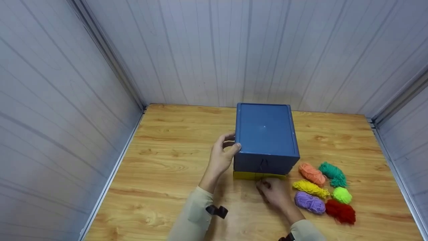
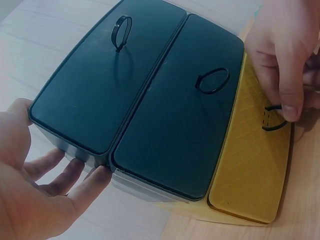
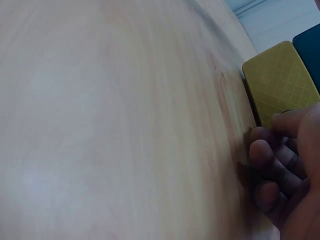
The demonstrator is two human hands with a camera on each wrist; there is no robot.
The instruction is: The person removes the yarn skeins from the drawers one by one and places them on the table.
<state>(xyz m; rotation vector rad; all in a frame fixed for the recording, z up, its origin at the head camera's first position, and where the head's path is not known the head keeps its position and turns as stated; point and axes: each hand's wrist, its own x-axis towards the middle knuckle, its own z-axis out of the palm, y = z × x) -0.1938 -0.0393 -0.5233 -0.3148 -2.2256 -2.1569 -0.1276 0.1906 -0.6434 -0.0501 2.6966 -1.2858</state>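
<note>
A blue drawer box [image 1: 264,130] stands on the table, two dark blue drawer fronts [image 2: 172,107] above a yellow drawer front [image 2: 252,150]. Each front has a black loop pull. My left hand [image 1: 222,154] holds the box's left side near the front, thumb over the top edge and fingertips against the side wall. Low at the front, my right hand [image 1: 274,192] pinches the black loop [image 2: 272,118] of the yellow drawer between thumb and finger. In the right wrist view the fingers [image 3: 270,155] are curled beside the yellow front, the loop mostly hidden.
Right of the box lie several yarn bundles: orange [image 1: 312,174], teal [image 1: 333,174], yellow [image 1: 310,188], purple [image 1: 310,202], lime green [image 1: 341,195] and red [image 1: 341,211]. Pale panel walls [image 1: 200,50] border the wooden table [image 1: 160,160] behind and at both sides.
</note>
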